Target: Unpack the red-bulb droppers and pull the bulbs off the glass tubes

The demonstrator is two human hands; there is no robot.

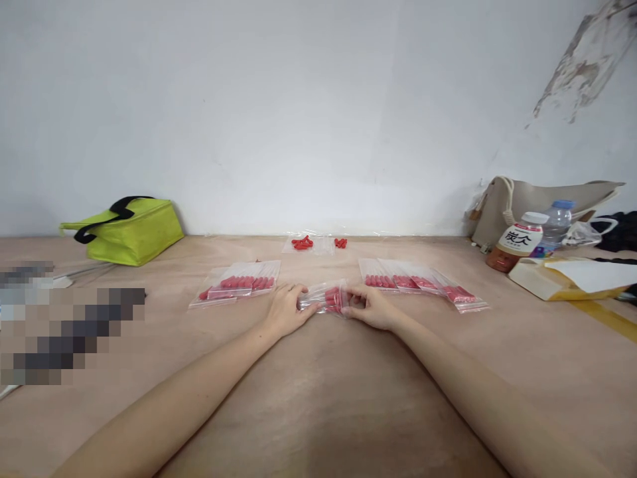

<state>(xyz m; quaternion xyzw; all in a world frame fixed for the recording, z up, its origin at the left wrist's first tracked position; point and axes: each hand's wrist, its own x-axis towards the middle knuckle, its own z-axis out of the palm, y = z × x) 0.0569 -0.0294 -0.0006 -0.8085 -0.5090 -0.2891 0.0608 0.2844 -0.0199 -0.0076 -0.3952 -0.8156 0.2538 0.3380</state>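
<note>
Between my hands is a small clear plastic bag [318, 299] holding several slim pieces with red ends toward the right. My left hand [287, 310] grips its left end between thumb and fingers. At the right end, my right hand [371, 307] pinches the edge near the red tips. What the slim pieces are cannot be made out. To the left lie overlapping clear bags [243, 279] of similar red-ended pieces. More such bags [413, 279] are fanned out on the right.
Loose red pieces [302, 243] lie on clear plastic by the wall, with a smaller red pile [340, 243] beside them. A lime-green bag [137, 232] stands back left. At right are a labelled bottle [518, 240], a beige bag [527, 192] and a yellow-edged packet [572, 279].
</note>
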